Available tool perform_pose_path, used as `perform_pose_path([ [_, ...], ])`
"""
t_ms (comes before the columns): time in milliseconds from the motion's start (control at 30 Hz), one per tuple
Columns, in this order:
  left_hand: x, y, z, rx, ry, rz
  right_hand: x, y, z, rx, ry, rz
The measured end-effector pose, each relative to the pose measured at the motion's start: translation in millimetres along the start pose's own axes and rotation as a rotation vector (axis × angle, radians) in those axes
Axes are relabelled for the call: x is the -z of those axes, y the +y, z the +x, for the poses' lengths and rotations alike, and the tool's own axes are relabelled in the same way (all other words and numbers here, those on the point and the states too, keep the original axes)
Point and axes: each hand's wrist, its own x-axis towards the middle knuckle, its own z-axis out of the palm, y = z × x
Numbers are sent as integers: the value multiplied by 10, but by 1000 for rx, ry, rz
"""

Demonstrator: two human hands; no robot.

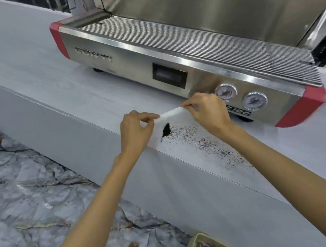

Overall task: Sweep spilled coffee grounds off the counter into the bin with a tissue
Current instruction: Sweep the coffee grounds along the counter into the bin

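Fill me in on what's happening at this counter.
A person stands at a pale counter in front of an espresso machine. Both hands hold a white tissue stretched between them: the left hand pinches one end, the right hand the other. It is just above a dark heap of coffee grounds, with finer grounds scattered toward the counter's edge. A bin sits on the floor below. No grounds look swept yet.
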Motion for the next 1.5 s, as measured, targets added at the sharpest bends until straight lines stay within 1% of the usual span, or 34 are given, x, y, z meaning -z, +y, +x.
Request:
perform_pose_path([
  [67, -55, 23, 142, -6, -44, -15, 39, 40, -120, -25, 16, -60],
  [167, -180, 76, 292, 7, -135, -92, 66, 104, -258, -114, 42, -142],
  [267, -325, 154, 377, -1, -172, -165, 91, 156, -364, -201, 56, -212],
  [400, -517, 246, 483, 10, -176, -79, 108, 211, -464, -312, 108, -281],
  [500, -601, 309, 525, 34, -167, -61, 25, 247, -485, -414, 56, -370],
  [600, -661, 295, 577, 30, -205, -69, -86, 244, -487, -492, 17, -405],
  [667, -683, 253, 625, 5, -234, -66, -145, 216, -471, -525, 23, -390],
  [733, -686, 226, 675, -63, -267, 29, -173, 180, -445, -556, 33, -356],
  [800, -665, 221, 719, -167, -308, 158, -170, 148, -434, -575, 39, -308],
  [867, -603, 215, 726, -253, -348, 234, -143, 115, -448, -584, 25, -291],
  [967, -452, 136, 652, -376, -402, 276, -80, 16, -529, -574, -24, -261],
  [1067, -281, 4, 545, -446, -442, 284, -45, -173, -693, -534, -26, -221],
  [1133, -188, -54, 509, -458, -480, 298, -32, -283, -770, -517, -22, -216],
  [1200, -132, -57, 513, -441, -502, 261, -1, -328, -746, -509, 14, -223],
  [1300, -110, 20, 598, -397, -436, 132, 23, -277, -539, -515, 120, -214],
  [1333, -120, 48, 640, -388, -409, 113, 10, -239, -447, -529, 126, -220],
  [1400, -160, 78, 722, -379, -394, 132, -56, -164, -291, -557, 69, -255],
  [1500, -198, 25, 763, -370, -450, 219, -182, -140, -226, -584, 4, -257],
])
